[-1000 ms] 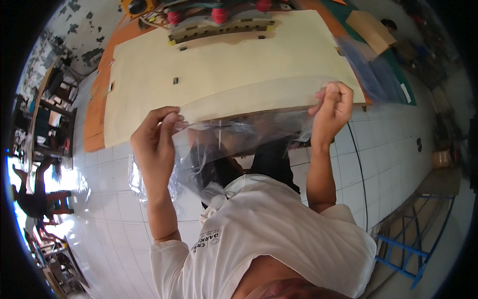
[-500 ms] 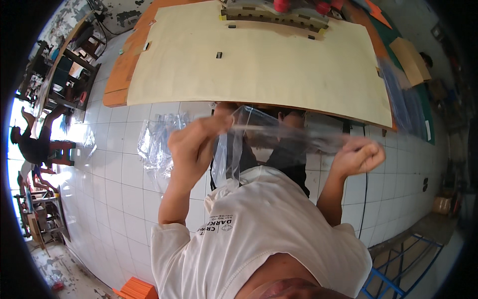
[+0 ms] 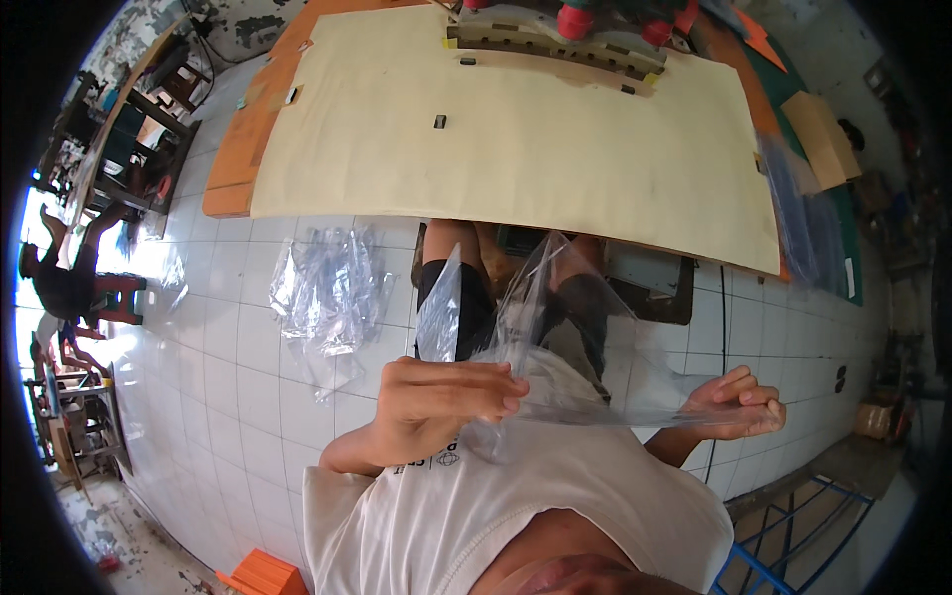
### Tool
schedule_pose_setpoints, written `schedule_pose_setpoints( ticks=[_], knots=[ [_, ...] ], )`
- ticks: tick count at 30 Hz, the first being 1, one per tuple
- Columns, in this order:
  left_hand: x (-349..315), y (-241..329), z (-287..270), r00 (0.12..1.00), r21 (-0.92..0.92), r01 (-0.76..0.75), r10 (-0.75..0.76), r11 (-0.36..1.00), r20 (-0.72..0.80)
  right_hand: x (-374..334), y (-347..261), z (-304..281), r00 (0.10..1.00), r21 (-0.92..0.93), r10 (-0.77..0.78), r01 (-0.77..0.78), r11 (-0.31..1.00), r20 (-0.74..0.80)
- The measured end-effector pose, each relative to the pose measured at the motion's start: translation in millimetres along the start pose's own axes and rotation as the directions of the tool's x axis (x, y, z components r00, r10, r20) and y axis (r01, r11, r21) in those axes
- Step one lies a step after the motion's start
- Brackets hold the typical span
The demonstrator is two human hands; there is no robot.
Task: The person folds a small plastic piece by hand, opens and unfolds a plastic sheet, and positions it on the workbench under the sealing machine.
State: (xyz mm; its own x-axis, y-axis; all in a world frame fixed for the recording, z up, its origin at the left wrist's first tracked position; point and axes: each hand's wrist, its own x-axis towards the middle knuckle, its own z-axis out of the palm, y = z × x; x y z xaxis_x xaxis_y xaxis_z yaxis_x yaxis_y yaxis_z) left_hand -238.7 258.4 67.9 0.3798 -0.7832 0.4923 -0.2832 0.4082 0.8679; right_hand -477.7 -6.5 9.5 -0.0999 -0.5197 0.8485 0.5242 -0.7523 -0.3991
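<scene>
A thin, clear plastic sheet (image 3: 605, 372) is stretched between my two hands in front of my shirt, its loose folds reaching over my lap. My left hand (image 3: 436, 402) pinches one end, fingers pressed together, and a bit of film hangs below them. At the other end, my right hand (image 3: 732, 407) is closed on the sheet's edge with curled fingers. Beyond my knees stands the table (image 3: 230, 193), covered with a cream sheet (image 3: 535, 149). To the left, a heap of crumpled clear plastic (image 3: 332, 288) lies on the tiled floor.
A device with red knobs (image 3: 575, 22) and a curved slotted bar (image 3: 555, 50) sits at the table's far side. Clear sheets (image 3: 808, 223) and a cardboard box (image 3: 821, 139) are at right. A blue metal frame (image 3: 793, 535) stands lower right. Another person (image 3: 71, 273) sits far left.
Both hands have come closer to my body, the left one also moving right and the right one slightly outward. The plastic sheet has come with them and now billows upward over my lap.
</scene>
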Motion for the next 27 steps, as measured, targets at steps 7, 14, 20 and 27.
schedule_pose_setpoints(
  ticks=[7, 14, 20, 27],
  knots=[
    [-2, -1, 4, 0.966, -0.286, 0.257, -0.241, 0.923, 0.09, 1, -3, 9, 0.985, 0.034, 0.128, -0.125, 0.992, -0.112],
    [-4, -1, -1, 0.933, -0.385, 0.36, -0.338, 0.85, 0.127, 2, -6, 21, 0.942, -0.02, 0.243, -0.255, 0.967, -0.232],
    [-19, -1, 12, 0.966, -0.277, 0.226, -0.252, 0.934, -0.062, -1, -5, 20, 0.982, -0.058, 0.168, -0.173, 0.983, -0.09],
    [-35, 15, 12, 0.907, -0.003, 0.268, -0.253, 0.963, -0.336, -19, -22, 32, 0.992, -0.009, 0.12, -0.12, 0.993, 0.037]
  ],
)
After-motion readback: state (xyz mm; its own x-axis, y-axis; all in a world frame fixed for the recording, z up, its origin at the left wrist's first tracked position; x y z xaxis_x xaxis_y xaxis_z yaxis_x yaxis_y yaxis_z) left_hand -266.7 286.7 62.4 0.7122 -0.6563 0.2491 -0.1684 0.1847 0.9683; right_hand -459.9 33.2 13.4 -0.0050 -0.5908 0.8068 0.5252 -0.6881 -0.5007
